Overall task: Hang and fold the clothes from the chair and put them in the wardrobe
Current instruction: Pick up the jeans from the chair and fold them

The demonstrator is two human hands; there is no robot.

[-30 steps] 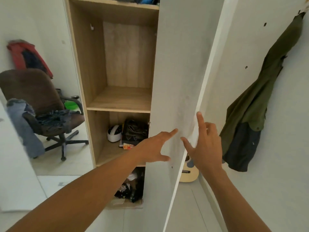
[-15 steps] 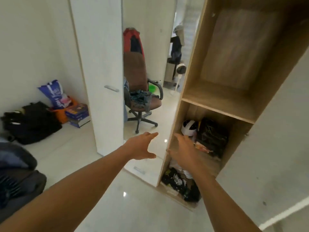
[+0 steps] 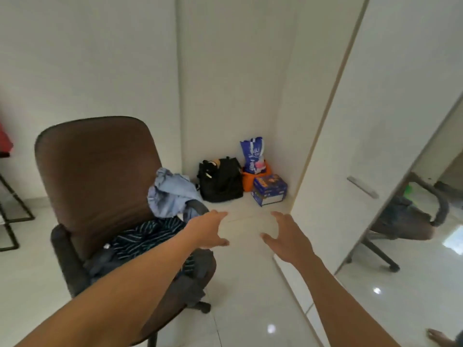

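Left hand (image 3: 208, 230) and right hand (image 3: 288, 237) both empty, fingers apart, side by side; clothes (image 3: 146, 235) on chair (image 3: 95, 171) just left of left hand.

Our left forearm (image 3: 125, 284) hides part of the dark striped garment (image 3: 147, 234); far to its left, the frame edge crops a red cloth (image 3: 5, 141).
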